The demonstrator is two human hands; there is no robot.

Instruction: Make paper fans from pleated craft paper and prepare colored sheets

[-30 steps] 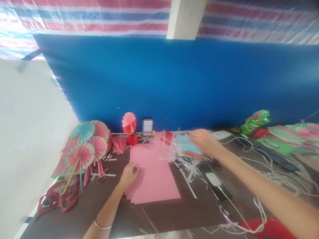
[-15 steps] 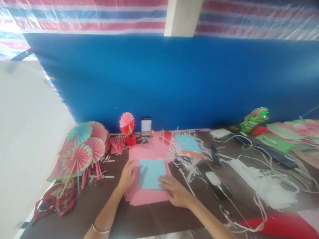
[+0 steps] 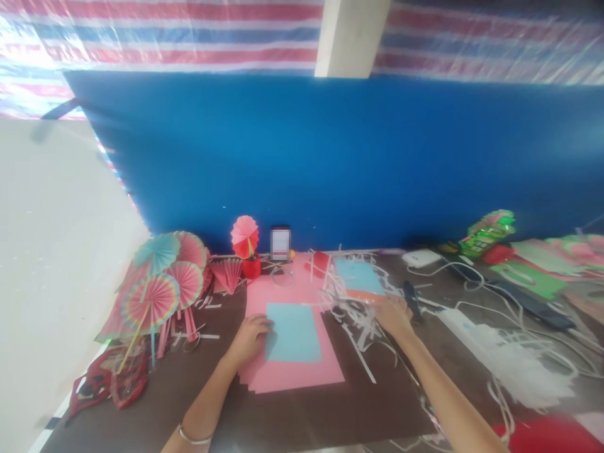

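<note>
A light blue square of paper (image 3: 293, 333) lies on a stack of larger pink sheets (image 3: 302, 376). My left hand (image 3: 252, 336) rests at the blue square's left edge, fingers loosely bent over it and gripping nothing. Away to the right, my right hand (image 3: 394, 314) reaches to the lower right corner of a packet of blue paper (image 3: 361, 277) with an orange lower edge. Its fingers are blurred, so I cannot make out whether they hold anything. My right forearm covers the spot where a phone lay.
White paper strips (image 3: 361, 324) lie tangled beside the packet. Folded paper fans (image 3: 151, 302) stand at the left, a red pot (image 3: 251, 267) with a pink paper rosette behind. White cables (image 3: 514, 308), a pale plastic heap (image 3: 528, 371) and green sheets (image 3: 528, 277) occupy the right.
My right hand has left the blue square and moved right and away from me, to the packet. My left hand has shifted onto the square's left edge. The phone no longer shows.
</note>
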